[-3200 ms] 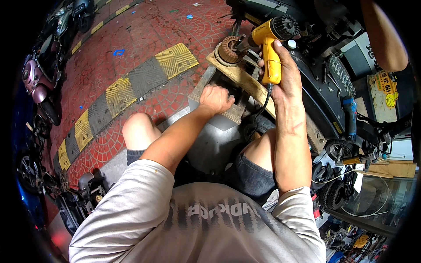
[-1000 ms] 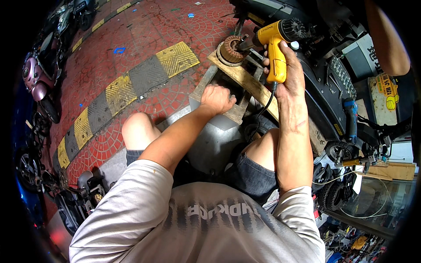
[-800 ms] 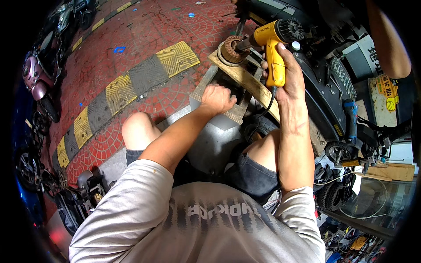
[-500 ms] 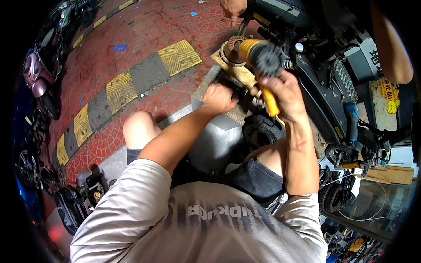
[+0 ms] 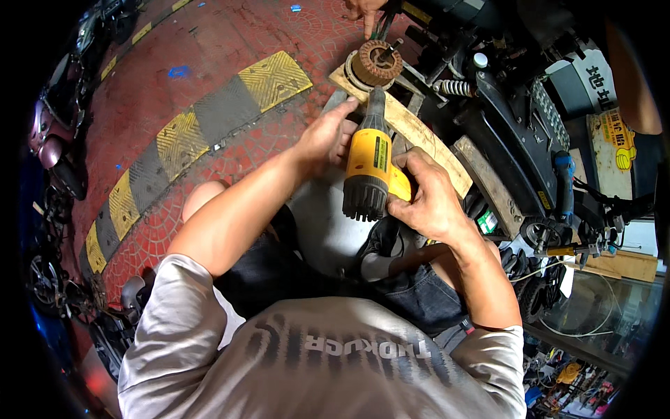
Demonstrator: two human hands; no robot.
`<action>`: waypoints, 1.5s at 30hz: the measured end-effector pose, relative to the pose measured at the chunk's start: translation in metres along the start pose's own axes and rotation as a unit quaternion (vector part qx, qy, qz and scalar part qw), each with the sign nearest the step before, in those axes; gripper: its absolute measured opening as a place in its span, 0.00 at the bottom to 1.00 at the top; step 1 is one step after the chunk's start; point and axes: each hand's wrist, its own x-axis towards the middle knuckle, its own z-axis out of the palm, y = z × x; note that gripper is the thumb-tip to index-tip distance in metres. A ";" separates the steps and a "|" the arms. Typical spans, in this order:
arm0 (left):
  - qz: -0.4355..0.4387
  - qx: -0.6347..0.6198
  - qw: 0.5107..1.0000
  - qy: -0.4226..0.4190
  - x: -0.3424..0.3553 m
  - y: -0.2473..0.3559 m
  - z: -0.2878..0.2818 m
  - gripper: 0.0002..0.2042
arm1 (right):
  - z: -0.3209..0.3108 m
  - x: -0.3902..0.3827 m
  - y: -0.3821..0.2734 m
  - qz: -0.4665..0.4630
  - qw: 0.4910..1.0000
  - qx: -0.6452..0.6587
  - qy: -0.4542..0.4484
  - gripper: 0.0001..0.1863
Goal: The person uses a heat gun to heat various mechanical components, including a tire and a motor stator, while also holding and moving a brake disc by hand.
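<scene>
My right hand (image 5: 429, 192) is wrapped round the handle of a yellow and black heat gun (image 5: 368, 153). The heat gun's dark nozzle points away from me, its tip close to the near side of a round motor stator (image 5: 377, 64). Rusty brown and ringed with windings, the stator has a shaft sticking out. It rests with a pale ring under it on the far end of a wooden board (image 5: 426, 140). My left hand (image 5: 328, 140) is open beside the nozzle, thumb stretched toward the tip, holding nothing I can see; its other fingers are partly hidden.
Another person's hand (image 5: 366, 12) points down just beyond the stator. On the right stands a scooter body (image 5: 502, 140) with a coil spring (image 5: 455, 88) and a blue tool (image 5: 564, 192) on it. A yellow and black speed bump (image 5: 185, 140) crosses the red paving to the left.
The heat gun has come down and toward me, turning its nozzle to the stator. My left hand has lifted off the board's near end, opened and moved beside the nozzle.
</scene>
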 end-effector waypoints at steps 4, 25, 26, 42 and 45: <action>0.039 -0.001 0.995 0.088 -0.020 -0.012 0.050 0.26 | 0.013 0.001 -0.001 -0.005 1.000 -0.011 -0.027 0.25; 0.046 -0.049 0.995 0.072 -0.027 -0.037 0.045 0.25 | 0.025 0.026 -0.015 0.086 0.982 -0.144 -0.089 0.22; 0.050 -0.048 0.995 0.069 -0.028 -0.037 0.045 0.24 | 0.025 0.028 -0.014 0.076 0.983 -0.141 -0.095 0.22; 0.084 -0.013 0.991 0.099 -0.031 -0.027 0.032 0.17 | 0.032 0.052 -0.018 0.055 0.984 -0.115 -0.129 0.18; 0.080 0.001 0.991 0.103 -0.033 -0.023 0.036 0.18 | 0.031 0.051 -0.019 0.069 0.983 -0.110 -0.130 0.18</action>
